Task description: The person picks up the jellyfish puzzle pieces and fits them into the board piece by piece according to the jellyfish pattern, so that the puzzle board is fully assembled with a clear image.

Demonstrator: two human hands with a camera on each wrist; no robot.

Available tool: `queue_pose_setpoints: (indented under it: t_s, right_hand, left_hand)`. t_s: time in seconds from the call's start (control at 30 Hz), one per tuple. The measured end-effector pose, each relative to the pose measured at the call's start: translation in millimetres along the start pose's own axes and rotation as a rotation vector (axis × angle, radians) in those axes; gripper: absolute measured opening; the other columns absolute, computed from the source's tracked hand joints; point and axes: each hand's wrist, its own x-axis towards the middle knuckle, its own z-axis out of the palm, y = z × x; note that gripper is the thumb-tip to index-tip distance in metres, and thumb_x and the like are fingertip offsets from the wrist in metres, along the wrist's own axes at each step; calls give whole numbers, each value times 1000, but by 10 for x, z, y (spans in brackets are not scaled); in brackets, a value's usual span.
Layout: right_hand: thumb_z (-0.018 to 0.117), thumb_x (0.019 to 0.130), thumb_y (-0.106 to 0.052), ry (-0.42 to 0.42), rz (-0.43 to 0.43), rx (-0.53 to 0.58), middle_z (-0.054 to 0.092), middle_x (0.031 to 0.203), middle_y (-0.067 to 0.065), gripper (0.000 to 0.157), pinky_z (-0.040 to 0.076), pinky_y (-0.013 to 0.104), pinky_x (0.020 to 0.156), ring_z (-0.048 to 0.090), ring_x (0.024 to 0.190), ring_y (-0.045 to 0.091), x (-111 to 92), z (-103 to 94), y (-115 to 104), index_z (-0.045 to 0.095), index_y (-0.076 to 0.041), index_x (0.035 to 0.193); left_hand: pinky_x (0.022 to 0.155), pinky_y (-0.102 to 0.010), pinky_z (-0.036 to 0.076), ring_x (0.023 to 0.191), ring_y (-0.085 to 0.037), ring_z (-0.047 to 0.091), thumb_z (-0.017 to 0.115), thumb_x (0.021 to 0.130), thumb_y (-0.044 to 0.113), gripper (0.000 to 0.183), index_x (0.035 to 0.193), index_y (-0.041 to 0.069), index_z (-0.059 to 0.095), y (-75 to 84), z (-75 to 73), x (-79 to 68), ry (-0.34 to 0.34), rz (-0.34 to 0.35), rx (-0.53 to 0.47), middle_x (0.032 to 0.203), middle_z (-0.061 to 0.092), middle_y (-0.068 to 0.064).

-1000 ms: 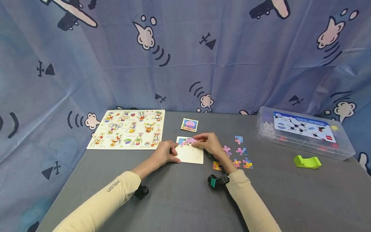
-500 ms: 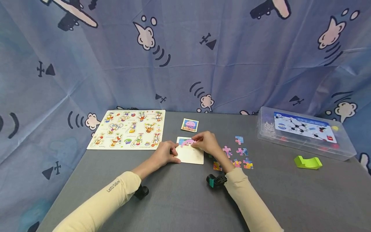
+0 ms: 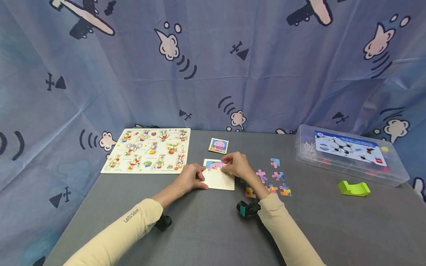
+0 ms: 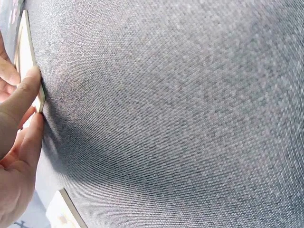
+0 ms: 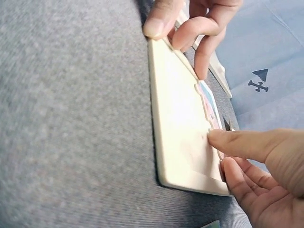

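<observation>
A small cream puzzle tray (image 3: 219, 181) lies mid-table, its far strip filled with pink-and-blue jigsaw pieces (image 3: 214, 166). My left hand (image 3: 190, 178) grips the tray's left side, thumb at the near corner and fingers along the edge. At the far right of the tray, my right hand (image 3: 237, 165) pinches a jigsaw piece (image 5: 220, 154) between thumb and fingers, mostly hidden by them. Several loose jigsaw pieces (image 3: 278, 176) are spread right of the tray, some partly covered by the right forearm.
Behind the tray lies a square picture card (image 3: 218, 145) with a pink sea creature. A large board of printed characters (image 3: 139, 165) is at left. A clear plastic box (image 3: 394, 177) and a green curved block (image 3: 354, 188) sit at right. A patterned curtain (image 3: 199, 88) hangs behind.
The right hand moved slightly left and away over the tray's far strip, then stayed there. The left hand keeps its hold on the tray. The head view tilted up slightly.
</observation>
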Motion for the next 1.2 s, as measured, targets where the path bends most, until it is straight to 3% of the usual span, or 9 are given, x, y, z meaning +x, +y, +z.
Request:
queue_pose_setpoints:
  t_s: [0.33, 0.67, 0.8, 1.07, 1.2]
  right_hand:
    - [82, 68, 7, 66, -37, 132, 69, 86, 16, 33, 52, 29, 65, 64, 72, 21, -31, -28, 14, 70, 7, 98]
    - [81, 69, 6, 60, -35, 152, 70, 89, 16, 32, 54, 30, 69, 67, 78, 24, -27, 10, 59, 70, 6, 98]
    - [80, 70, 7, 27, -63, 209, 70, 92, 20, 33, 54, 28, 69, 68, 80, 27, -25, -17, 102, 69, 8, 101]
    - [67, 83, 10, -140, -88, 530, 60, 113, 32, 39, 52, 24, 76, 64, 99, 36, -24, -172, 308, 55, 17, 120]
    - [66, 86, 5, -143, -72, 560, 58, 120, 32, 40, 51, 23, 80, 60, 107, 39, -42, -269, 395, 54, 14, 124]
  left_hand:
    - [79, -37, 49, 104, -32, 64, 88, 63, 7, 26, 64, 0, 63, -14, 15, 0, 4, -5, 1, 108, 67, -21]
    - [76, -35, 48, 104, -32, 64, 88, 63, 7, 26, 64, 0, 63, -1, 20, 2, 5, 1, 1, 109, 67, -21]
    - [76, -34, 48, 105, -32, 64, 88, 63, 6, 26, 64, 0, 63, -8, 30, 1, 10, -1, -3, 108, 67, -21]
    - [77, -35, 48, 107, -32, 63, 88, 63, 6, 25, 64, 1, 63, -2, 26, 0, 17, 11, 3, 108, 67, -21]
    - [78, -36, 49, 106, -32, 63, 88, 62, 6, 26, 63, 1, 63, -10, 21, -11, 22, 18, 10, 108, 67, -22]
